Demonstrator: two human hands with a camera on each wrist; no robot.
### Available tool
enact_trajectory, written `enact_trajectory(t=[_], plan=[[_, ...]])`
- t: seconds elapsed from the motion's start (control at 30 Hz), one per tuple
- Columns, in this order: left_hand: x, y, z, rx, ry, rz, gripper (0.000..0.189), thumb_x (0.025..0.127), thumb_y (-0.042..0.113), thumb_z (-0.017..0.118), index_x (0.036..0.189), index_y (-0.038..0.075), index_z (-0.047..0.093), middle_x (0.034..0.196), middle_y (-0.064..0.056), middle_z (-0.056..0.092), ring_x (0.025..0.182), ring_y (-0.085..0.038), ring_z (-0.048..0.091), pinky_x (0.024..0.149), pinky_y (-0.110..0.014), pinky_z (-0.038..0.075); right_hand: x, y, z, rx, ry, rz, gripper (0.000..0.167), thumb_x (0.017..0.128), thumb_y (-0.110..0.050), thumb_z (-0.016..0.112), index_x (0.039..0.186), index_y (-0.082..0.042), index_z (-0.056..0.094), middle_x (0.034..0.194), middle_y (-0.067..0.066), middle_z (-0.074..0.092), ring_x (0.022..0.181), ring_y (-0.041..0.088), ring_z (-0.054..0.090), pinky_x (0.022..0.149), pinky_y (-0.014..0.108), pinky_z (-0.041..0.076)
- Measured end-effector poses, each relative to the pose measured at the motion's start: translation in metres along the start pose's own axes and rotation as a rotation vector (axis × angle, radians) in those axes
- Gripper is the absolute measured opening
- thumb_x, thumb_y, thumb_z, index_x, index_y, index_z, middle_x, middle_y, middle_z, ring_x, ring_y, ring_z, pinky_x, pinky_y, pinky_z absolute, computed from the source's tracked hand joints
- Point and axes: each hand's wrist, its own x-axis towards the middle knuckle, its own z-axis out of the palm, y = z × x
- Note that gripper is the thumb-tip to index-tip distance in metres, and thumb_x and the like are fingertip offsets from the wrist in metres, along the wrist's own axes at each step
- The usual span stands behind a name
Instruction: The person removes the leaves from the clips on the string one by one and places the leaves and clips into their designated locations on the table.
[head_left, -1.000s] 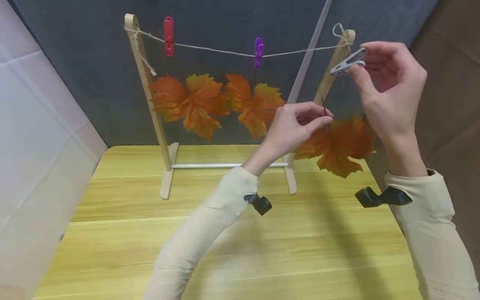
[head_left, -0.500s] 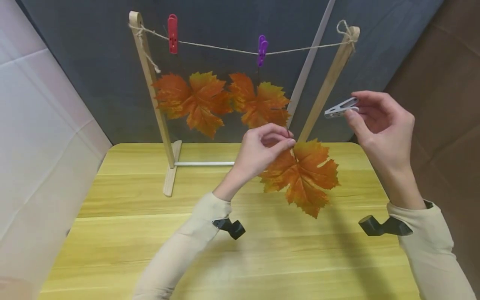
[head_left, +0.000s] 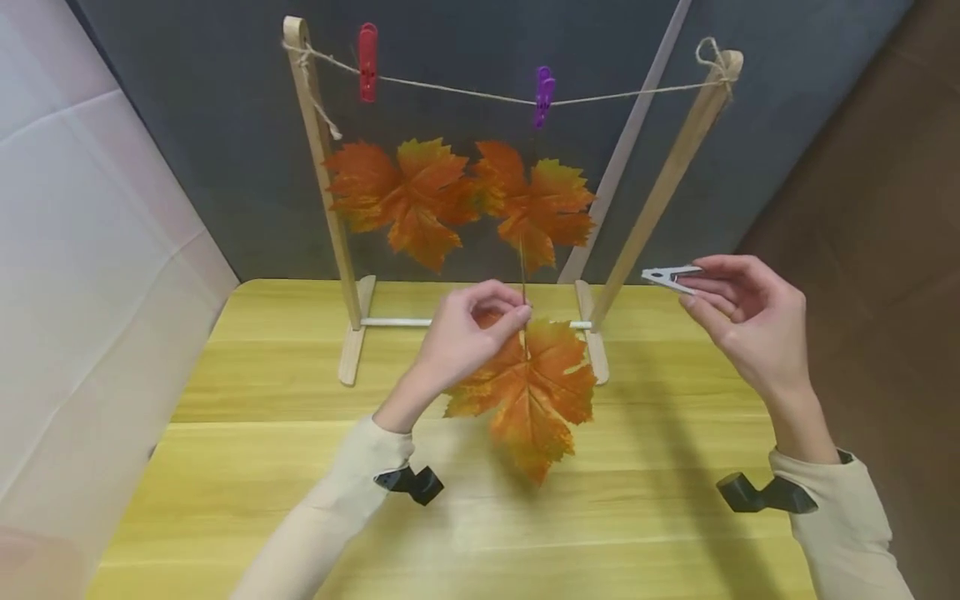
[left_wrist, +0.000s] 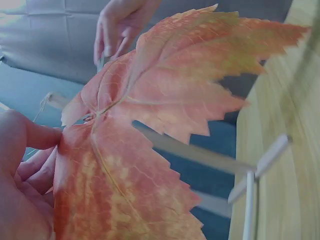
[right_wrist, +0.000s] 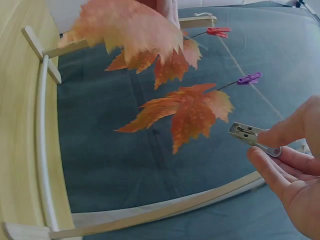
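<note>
Between thumb and fingertips my left hand [head_left: 474, 327] pinches the thin stem of an orange artificial maple leaf [head_left: 528, 392], which hangs over the table in front of the rack. My right hand [head_left: 757, 321], off to the right, grips a grey clothespin [head_left: 666, 277] by its handle ends; the tip points left, away from any leaf. Two more leaves hang from the string [head_left: 465, 91]: one leaf [head_left: 408, 200] below a red clothespin [head_left: 367, 62], another leaf [head_left: 536, 200] below a purple clothespin [head_left: 543, 96]. In the left wrist view the held leaf [left_wrist: 165, 95] covers much of the scene.
The string is tied between two wooden posts, a left post [head_left: 322, 175] and a right post [head_left: 667, 183]. A white bar [head_left: 393, 322] joins their feet on the wood-grain table [head_left: 247, 467]. Dark cloth [head_left: 450, 33] hangs behind, with a pale strip [head_left: 637, 125] leaning there.
My left hand has moved left and down from the right post, carrying the leaf. The right hand has lowered from beside the post top, still gripping the grey clothespin. The view has shifted slightly.
</note>
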Motion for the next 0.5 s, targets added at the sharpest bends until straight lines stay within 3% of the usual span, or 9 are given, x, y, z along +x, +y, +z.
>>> enact_trajectory(t=[0.23, 0.5], plan=[[-0.027, -0.015, -0.036, 0.114, 0.057, -0.001, 0.009, 0.094, 0.012, 0.071, 0.099, 0.005, 0.074, 0.088, -0.008, 0.077, 0.077, -0.015, 0.072, 0.072, -0.026, 0.057, -0.016, 0.015, -0.006, 0.06, -0.011, 0.071, 0.036, 0.077, 0.028, 0.068, 0.111, 0.018, 0.062, 0.102, 0.009, 0.076, 0.091, 0.013, 0.076, 0.082, 0.024, 0.057], [-0.065, -0.035, -0.086, 0.256, 0.157, -0.09, 0.01, 0.093, 0.013, 0.073, 0.099, 0.005, 0.075, 0.089, -0.01, 0.077, 0.075, -0.009, 0.069, 0.07, -0.019, 0.054, -0.033, 0.033, -0.011, 0.084, -0.012, 0.201, 0.035, 0.08, 0.023, 0.07, 0.114, 0.014, 0.062, 0.105, 0.007, 0.077, 0.094, 0.013, 0.076, 0.082, 0.025, 0.057]])
